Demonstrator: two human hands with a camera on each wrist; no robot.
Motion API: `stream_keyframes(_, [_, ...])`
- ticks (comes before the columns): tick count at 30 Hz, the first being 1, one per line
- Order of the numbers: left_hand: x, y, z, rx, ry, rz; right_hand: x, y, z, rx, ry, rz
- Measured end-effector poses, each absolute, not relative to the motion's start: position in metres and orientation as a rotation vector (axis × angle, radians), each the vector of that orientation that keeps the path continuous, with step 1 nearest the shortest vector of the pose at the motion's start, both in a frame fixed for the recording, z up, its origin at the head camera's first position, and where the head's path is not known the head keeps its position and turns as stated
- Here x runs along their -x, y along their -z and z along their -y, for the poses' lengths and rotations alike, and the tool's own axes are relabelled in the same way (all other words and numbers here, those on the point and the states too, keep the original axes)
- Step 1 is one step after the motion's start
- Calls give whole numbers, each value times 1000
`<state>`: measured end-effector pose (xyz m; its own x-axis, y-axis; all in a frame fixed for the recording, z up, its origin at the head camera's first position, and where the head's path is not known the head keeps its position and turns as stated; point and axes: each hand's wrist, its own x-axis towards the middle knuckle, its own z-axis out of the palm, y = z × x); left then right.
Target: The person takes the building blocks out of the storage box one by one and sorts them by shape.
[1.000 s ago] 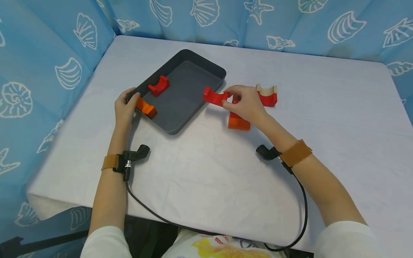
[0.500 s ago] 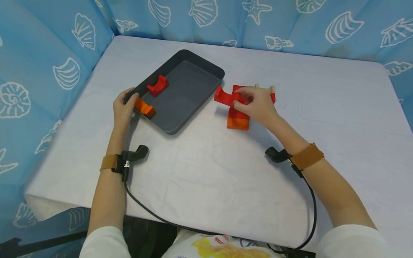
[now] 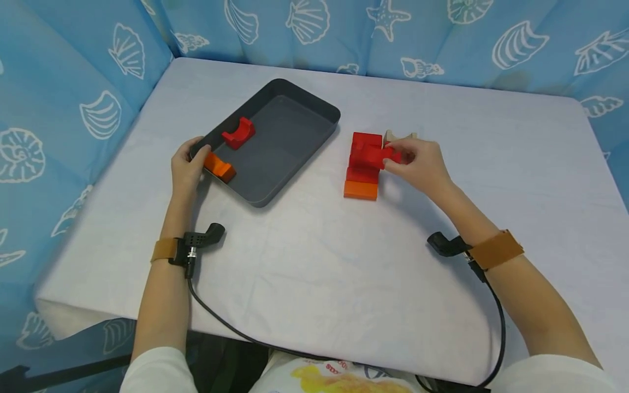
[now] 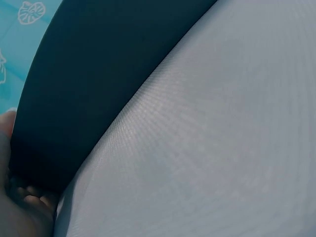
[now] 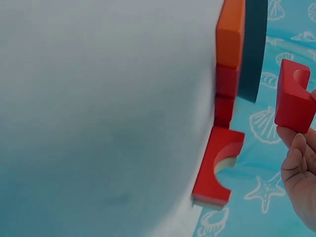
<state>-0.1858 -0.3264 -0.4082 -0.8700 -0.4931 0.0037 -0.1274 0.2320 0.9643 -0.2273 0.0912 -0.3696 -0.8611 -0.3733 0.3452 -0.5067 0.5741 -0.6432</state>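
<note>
My left hand (image 3: 185,169) grips the near-left corner of a dark grey tray (image 3: 290,147), thumb at the rim. In the left wrist view its curled fingers (image 4: 34,200) reach beneath the tray. A red arch-shaped block (image 3: 238,134) and an orange block (image 3: 220,167) lie inside. Right of the tray, my right hand (image 3: 422,166) pinches another red arch block (image 5: 292,98) by one end, raised above a row of blocks. That row has an orange block (image 3: 361,190) nearest me and red blocks (image 3: 367,139) behind it.
Beside the row stands a red arch block (image 5: 210,168), with a pale wooden one (image 3: 393,136) against it, partly hidden by my right hand. A white cloth (image 3: 304,262) covers the table. Blue shell-patterned curtains (image 3: 442,38) border the back and left. Cables (image 3: 255,344) trail from both wrists.
My right hand has moved right, carrying the red arch block from beside the tray's right edge to above the row of blocks. The left hand keeps its grip on the tray.
</note>
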Motion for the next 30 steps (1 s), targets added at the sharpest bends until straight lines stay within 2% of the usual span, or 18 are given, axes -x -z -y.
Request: stream_keyframes(30, [186,412,326,-563,1660,2218,231,378,-138,-580,-1064,2891])
